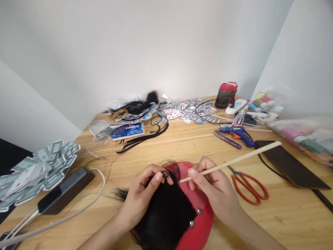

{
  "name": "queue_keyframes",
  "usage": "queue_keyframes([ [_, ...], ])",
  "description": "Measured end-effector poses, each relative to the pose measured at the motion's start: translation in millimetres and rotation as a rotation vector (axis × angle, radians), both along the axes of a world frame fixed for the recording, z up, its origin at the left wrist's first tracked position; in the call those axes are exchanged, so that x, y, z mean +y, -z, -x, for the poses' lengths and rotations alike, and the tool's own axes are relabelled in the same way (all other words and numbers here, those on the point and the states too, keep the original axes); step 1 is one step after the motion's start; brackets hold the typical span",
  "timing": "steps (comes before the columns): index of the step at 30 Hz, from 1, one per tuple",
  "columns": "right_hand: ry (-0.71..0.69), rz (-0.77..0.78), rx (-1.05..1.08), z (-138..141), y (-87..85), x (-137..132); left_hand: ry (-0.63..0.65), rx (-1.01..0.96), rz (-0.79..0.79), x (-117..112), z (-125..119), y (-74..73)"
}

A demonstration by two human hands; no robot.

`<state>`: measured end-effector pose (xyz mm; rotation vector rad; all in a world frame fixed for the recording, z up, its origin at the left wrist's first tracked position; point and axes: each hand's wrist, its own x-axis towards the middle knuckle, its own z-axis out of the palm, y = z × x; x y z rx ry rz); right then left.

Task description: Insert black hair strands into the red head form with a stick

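In front of me a panel of black hair (166,211) lies on a rounded red form (204,231), with silver round-headed pins along its edge. My left hand (145,191) rests over the upper left of the hair, its thumb and fingers pinching a small dark curl of hair (164,174). A pale wooden chopstick (241,159) slants up to the right from my right hand (208,180), whose thumb and fingers are closed round it. The stick's thin tip is near the hair's upper right edge, beside the red form.
Red-handled scissors (249,189) lie right of my right hand. Behind them are a blue glue gun (240,133) and purple thread snips (229,139). Playing cards (192,111) pile at the back. A black phone (67,189) and white cable (100,192) sit left.
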<state>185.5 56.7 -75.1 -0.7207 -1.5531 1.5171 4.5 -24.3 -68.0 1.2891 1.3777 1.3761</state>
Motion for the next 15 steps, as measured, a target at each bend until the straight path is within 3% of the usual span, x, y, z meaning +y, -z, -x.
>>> queue_keyframes([
  [15,0.121,-0.219,-0.113,0.6,0.3,0.3,0.034,0.126,-0.037,-0.3,-0.8,-2.4],
])
